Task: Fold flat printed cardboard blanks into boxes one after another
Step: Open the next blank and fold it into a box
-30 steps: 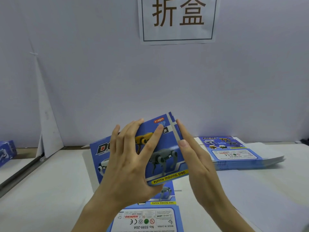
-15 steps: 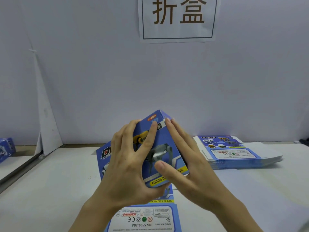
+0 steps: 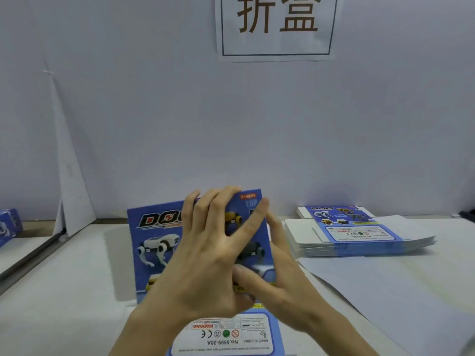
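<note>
I've swung the blank (image 3: 159, 240) upright at bench (image 3: 64, 291) centre: left hand (image 3: 205, 260) splayed flat on its face, right hand (image 3: 280, 286) now pinching its 3 o'clock edge. Side fold next, I reckon.

Open table (image 3: 64, 291) left of the upright blank (image 3: 154, 227); stack of blanks (image 3: 359, 242) close right

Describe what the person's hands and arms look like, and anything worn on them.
The left hand and right hand are both bare: no gloves, no rings, no watch or wristband in view. The forearms are uncovered too, with no sleeve showing as far as the picture's lower edge.
</note>
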### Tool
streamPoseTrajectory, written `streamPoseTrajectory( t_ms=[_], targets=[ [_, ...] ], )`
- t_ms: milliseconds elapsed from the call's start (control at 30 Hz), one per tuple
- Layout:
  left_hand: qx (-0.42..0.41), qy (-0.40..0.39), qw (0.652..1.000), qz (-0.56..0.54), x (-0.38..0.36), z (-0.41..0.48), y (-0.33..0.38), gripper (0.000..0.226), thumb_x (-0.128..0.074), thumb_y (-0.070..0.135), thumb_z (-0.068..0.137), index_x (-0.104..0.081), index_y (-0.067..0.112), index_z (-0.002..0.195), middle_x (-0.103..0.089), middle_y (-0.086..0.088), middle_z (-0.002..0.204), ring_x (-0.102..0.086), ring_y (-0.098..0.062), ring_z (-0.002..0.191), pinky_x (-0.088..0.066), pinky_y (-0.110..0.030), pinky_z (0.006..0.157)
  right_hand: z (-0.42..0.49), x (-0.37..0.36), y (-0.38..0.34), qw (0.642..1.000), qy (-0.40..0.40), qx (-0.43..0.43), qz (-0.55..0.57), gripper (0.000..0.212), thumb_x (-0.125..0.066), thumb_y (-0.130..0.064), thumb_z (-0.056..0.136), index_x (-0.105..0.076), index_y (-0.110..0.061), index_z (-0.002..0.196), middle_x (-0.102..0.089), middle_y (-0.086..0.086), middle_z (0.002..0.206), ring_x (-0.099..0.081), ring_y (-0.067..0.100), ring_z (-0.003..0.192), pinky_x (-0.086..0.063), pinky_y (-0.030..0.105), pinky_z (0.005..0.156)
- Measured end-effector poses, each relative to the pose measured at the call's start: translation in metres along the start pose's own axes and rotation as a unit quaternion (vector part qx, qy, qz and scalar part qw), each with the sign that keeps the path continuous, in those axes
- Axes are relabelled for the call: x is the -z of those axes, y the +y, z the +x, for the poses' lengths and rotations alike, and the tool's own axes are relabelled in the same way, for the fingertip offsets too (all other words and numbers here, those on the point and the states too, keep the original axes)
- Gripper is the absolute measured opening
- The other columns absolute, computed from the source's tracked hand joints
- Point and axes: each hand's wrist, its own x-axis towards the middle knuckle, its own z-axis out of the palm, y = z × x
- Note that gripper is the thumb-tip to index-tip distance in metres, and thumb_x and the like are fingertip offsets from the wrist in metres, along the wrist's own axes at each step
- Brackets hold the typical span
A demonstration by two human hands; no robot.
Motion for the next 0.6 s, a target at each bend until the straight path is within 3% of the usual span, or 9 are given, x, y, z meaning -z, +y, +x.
streamPoseTrajectory(
  t_ms=[67, 133, 233, 333, 467, 533, 600],
  targets=[
    [0.032, 0.006, 0.998, -0.049, 0.002, 0.0, -0.005, 0.108, -0.059, 0.065, 0.058, -0.022, 0.022, 0.15, -0.025, -0.015, 0.142, -0.023, -0.033, 0.138, -0.015, -0.061, 0.113, 0.012, 0.01, 0.002, 0.999, 0.052, -0.017, -0.002, 0.063, -0.052, -0.006, 0.094, -0.039, -0.049, 0.138, -0.019, -0.018, 0.15, -0.028, 0.005, 0.141, -0.037, 0.003, 0.094],
    [0.07, 0.013, 0.989, -0.126, 0.005, -0.001, -0.009, 0.112, -0.065, 0.065, 0.059, -0.016, 0.025, 0.152, -0.019, -0.006, 0.145, -0.024, -0.026, 0.138, -0.027, -0.064, 0.109, 0.019, 0.031, -0.004, 0.991, 0.112, -0.064, 0.041, 0.045, -0.041, -0.011, 0.099, -0.042, -0.027, 0.141, -0.035, -0.013, 0.148, -0.035, 0.007, 0.138, -0.035, -0.001, 0.088],
    [0.098, 0.002, 0.975, -0.198, 0.007, -0.001, -0.008, 0.129, -0.076, 0.065, 0.053, -0.003, 0.027, 0.152, -0.011, 0.005, 0.146, -0.023, -0.018, 0.138, -0.04, -0.061, 0.102, 0.006, 0.047, -0.016, 0.989, 0.138, -0.037, 0.042, 0.039, -0.049, -0.037, 0.088, -0.057, -0.036, 0.126, -0.058, -0.011, 0.13, -0.053, 0.002, 0.121, -0.049, 0.016, 0.088],
    [0.066, 0.006, 0.987, -0.146, 0.002, 0.002, 0.0, 0.134, -0.082, 0.059, 0.051, -0.002, 0.023, 0.152, -0.019, 0.0, 0.145, -0.024, -0.018, 0.139, -0.023, -0.062, 0.112, 0.0, 0.045, -0.022, 0.987, 0.115, -0.01, -0.112, 0.039, -0.06, -0.037, 0.083, -0.058, -0.038, 0.122, -0.05, -0.02, 0.129, -0.053, -0.002, 0.116, -0.046, 0.011, 0.086],
    [0.031, 0.034, 0.994, -0.1, 0.005, 0.006, 0.009, 0.113, -0.061, 0.066, 0.062, -0.008, 0.02, 0.15, -0.026, -0.009, 0.142, -0.03, -0.024, 0.136, -0.017, -0.059, 0.113, 0.002, 0.039, -0.017, 0.97, 0.113, -0.031, -0.211, 0.055, -0.076, -0.018, 0.077, -0.049, -0.043, 0.118, -0.04, -0.02, 0.129, -0.048, -0.006, 0.11, -0.042, 0.002, 0.08],
    [0.011, 0.048, 0.995, -0.082, 0.005, 0.007, 0.013, 0.108, -0.059, 0.067, 0.063, -0.011, 0.02, 0.149, -0.026, -0.011, 0.142, -0.03, -0.026, 0.136, -0.014, -0.059, 0.112, 0.001, 0.039, -0.018, 0.97, 0.118, -0.03, -0.209, 0.065, -0.08, -0.008, 0.073, -0.045, -0.042, 0.116, -0.041, -0.018, 0.125, -0.049, -0.005, 0.106, -0.044, 0.002, 0.073],
    [0.016, 0.05, 0.994, -0.097, 0.005, 0.008, 0.014, 0.11, -0.06, 0.068, 0.062, -0.01, 0.022, 0.149, -0.025, -0.009, 0.142, -0.03, -0.025, 0.136, -0.01, -0.057, 0.114, 0.002, 0.039, -0.02, 0.972, 0.123, -0.009, -0.198, 0.061, -0.078, -0.006, 0.075, -0.046, -0.038, 0.116, -0.044, -0.017, 0.122, -0.049, -0.007, 0.105, -0.043, 0.0, 0.07]
  ],
)
